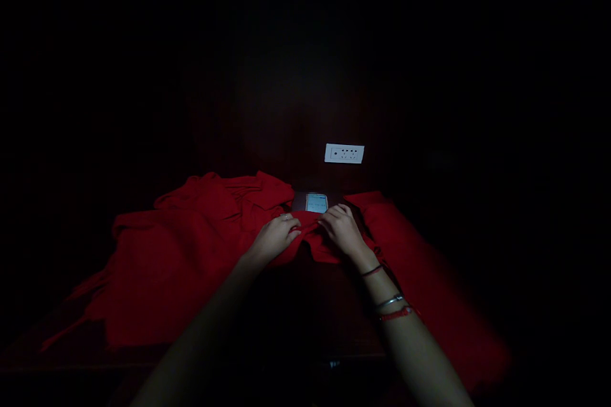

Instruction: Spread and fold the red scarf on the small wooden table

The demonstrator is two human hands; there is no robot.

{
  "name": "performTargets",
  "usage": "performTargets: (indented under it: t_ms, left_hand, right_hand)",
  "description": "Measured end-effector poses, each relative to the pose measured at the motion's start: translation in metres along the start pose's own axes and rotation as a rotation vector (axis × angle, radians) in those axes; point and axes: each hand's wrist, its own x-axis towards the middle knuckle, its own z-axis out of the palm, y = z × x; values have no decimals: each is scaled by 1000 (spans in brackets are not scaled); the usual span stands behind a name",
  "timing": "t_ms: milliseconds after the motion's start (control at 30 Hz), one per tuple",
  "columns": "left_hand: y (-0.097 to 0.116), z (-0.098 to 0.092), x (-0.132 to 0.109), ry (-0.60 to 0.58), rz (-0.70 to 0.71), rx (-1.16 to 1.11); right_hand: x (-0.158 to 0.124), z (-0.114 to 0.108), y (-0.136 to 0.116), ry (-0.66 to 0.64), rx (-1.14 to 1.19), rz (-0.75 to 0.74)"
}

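Observation:
A large red cloth (pixel 172 261) lies spread and rumpled over a dark surface. My left hand (pixel 275 236) and my right hand (pixel 342 230) sit side by side at the cloth's middle, fingers curled and pinching a fold of it. A ring shows on my left hand, and bangles and a red thread circle my right wrist (pixel 389 301). Just beyond my fingers lies a phone (pixel 316 203) with its screen lit.
A white wall socket plate (pixel 344 153) sits on the dark wall behind the phone. The room is very dark, so the surface's edges and the surroundings cannot be made out.

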Motion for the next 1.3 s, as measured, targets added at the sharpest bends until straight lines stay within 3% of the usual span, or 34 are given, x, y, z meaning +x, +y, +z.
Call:
performTargets:
  t_ms: [233,467,867,1067,1167,1300]
  left_hand:
    - [-6,3,0,-19,-21,-9]
    - [-4,3,-1,-19,-39,3]
    - [-10,-18,1,-49,-87,-238]
    - [-29,-30,-8,-114,-109,-6]
    - [-20,-27,-10,-115,-62,5]
    - [15,-6,-6,57,70,45]
  right_hand:
    - [-7,-9,26,28,-106,256]
    - [-7,-6,25,-75,-109,246]
    - [-18,-22,53,206,-123,549]
    - [-24,-20,66,366,-106,610]
    - [-22,-17,66,382,-95,563]
    - [-19,-16,63,425,-73,488]
